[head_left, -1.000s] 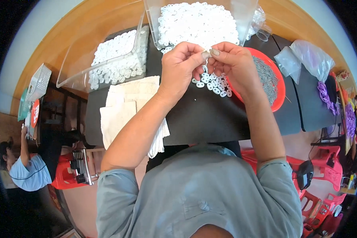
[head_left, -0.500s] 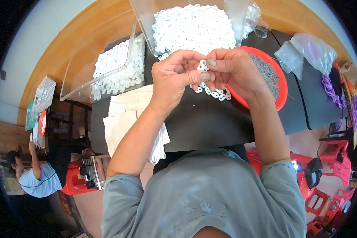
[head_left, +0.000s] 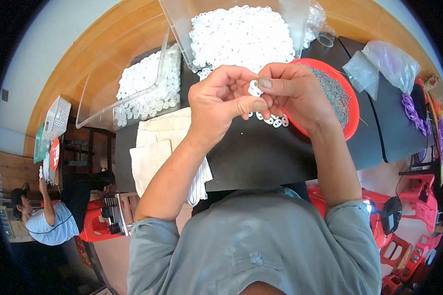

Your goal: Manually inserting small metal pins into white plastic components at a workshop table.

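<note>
Above the middle of the black table, my two hands meet fingertip to fingertip. A small white plastic piece with round holes [head_left: 254, 88] is pinched between them. My left hand [head_left: 212, 96] is closed, its thumb and fingers on the piece from the left. From the right, my right hand [head_left: 300, 93] is closed too, its thumb pressed on the same piece; whether its curled fingers hide anything else, I cannot tell. Beneath the hands lie several loose white two-holed pieces [head_left: 277, 123]. Beside my right hand stands a red basin [head_left: 354, 118] full of thin grey metal parts [head_left: 335, 96].
A clear bin [head_left: 179, 34] heaped with white pieces stands beyond my hands, another clear bin [head_left: 96, 118] to its left. Folded white cloths [head_left: 150, 160] lie by my left forearm. Plastic bags [head_left: 391, 59] and purple cord [head_left: 414, 115] are at right. A co-worker [head_left: 52, 223] sits far left.
Both hands have shifted very slightly right and down in the picture with the white piece, which is turned a little. The grip stays closed.
</note>
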### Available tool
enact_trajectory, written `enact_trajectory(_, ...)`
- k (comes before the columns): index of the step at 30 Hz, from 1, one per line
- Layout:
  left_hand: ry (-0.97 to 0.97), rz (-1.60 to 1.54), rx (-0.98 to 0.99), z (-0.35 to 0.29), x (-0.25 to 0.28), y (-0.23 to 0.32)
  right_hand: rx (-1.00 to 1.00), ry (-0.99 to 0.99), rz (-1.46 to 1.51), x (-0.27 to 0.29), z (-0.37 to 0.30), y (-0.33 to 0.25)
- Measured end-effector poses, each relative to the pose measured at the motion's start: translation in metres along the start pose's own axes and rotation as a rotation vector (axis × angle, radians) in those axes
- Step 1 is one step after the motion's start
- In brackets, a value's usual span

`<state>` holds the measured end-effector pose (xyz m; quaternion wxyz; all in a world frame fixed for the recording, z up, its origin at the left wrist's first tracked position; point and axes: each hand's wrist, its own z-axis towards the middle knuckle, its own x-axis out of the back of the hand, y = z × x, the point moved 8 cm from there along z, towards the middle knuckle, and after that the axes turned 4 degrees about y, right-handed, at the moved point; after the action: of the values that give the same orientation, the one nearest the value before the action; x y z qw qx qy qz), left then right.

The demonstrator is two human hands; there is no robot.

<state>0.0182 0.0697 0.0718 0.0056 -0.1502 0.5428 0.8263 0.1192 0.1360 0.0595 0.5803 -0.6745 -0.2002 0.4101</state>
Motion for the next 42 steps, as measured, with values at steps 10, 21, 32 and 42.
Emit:
enact_trajectory(10,-0.017,-0.002,-0.088,-0.007,0.002,0.001,-0.023,-0.078,0.016,-0.009,-0.005,0.003)
enact_trajectory(21,0.016,-0.086,-0.042,-0.005,0.006,-0.010,-0.024,-0.058,0.045,-0.013,-0.006,0.004)
enact_trajectory(32,0.220,-0.106,0.167,0.010,0.032,-0.037,0.049,0.338,-0.100,0.011,-0.004,-0.006)
enact_trajectory(42,0.498,0.692,0.062,0.026,0.092,-0.033,0.232,0.186,-0.326,-0.105,0.110,-0.057)
